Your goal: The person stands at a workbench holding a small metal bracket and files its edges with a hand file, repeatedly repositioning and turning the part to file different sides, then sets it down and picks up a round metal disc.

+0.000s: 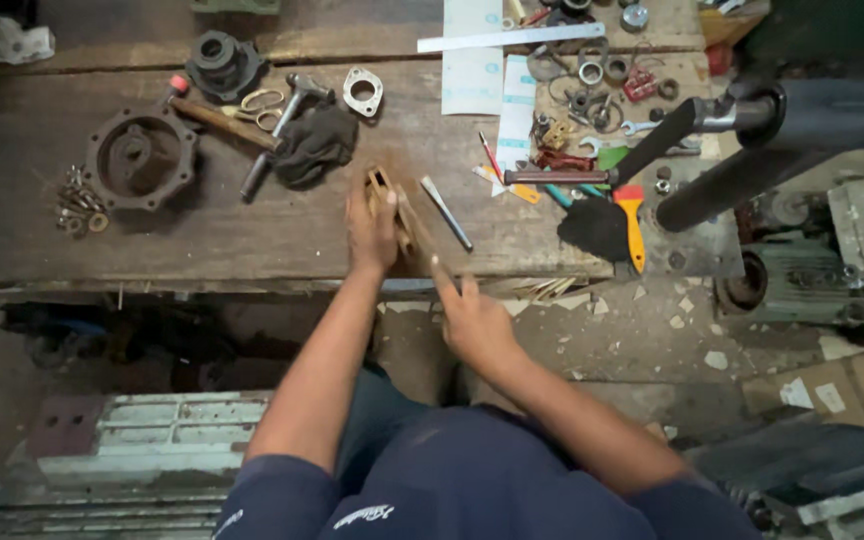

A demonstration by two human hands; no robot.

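Small rusty metal frame (382,190): brown, open-sided, roughly rectangular, standing on edge on the wooden bench, its upper end clear above the left fingers (360,205) that press its side. Thin rod (420,240): brown, slanting from just right of the left fingers down to the right fingertips (449,285), which pinch its lower end; details blurred.

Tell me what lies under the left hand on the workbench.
The left hand presses on a small brownish frame-like piece lying on the wooden workbench. Only its upper end and right edge show; the palm covers the rest, so its full shape stays hidden.
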